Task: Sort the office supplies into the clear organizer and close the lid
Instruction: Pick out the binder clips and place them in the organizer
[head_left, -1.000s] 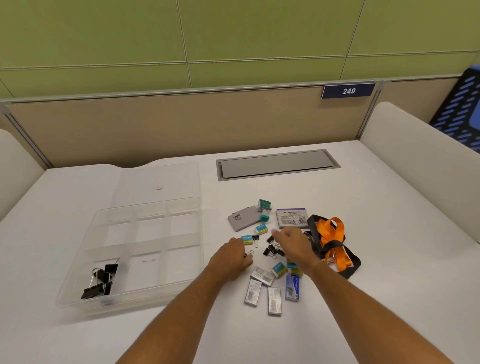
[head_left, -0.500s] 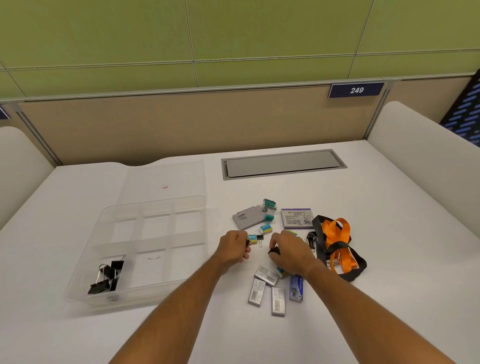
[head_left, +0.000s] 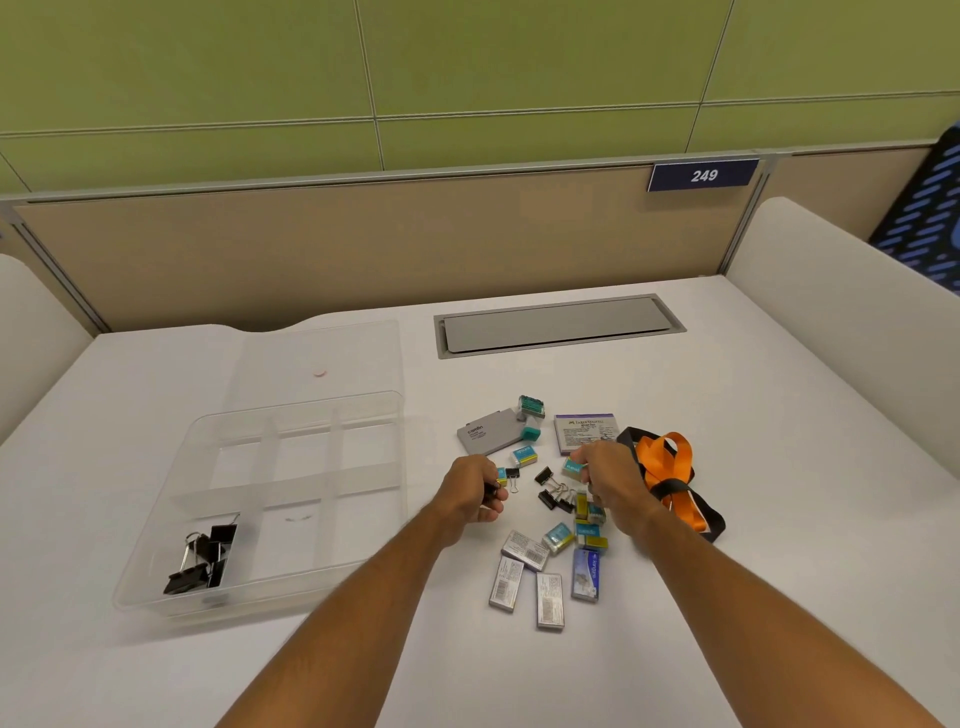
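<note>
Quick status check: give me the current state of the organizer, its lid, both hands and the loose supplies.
clear organizer: open, large binder clips in near-left compartment
lid: off, flat behind organizer
left hand: curled, gripping a small black clip
right hand: curled, contents hidden
small binder clips: loose on table
orange lanyard: unsorted on table

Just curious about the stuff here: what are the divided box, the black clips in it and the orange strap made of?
Organizer: clear, slightly frosted plastic; the table shows through.
Binder clips: probably painted metal, with shiny wire handles.
Orange lanyard: woven fabric ribbon, apparently; it lies in soft loops.
</note>
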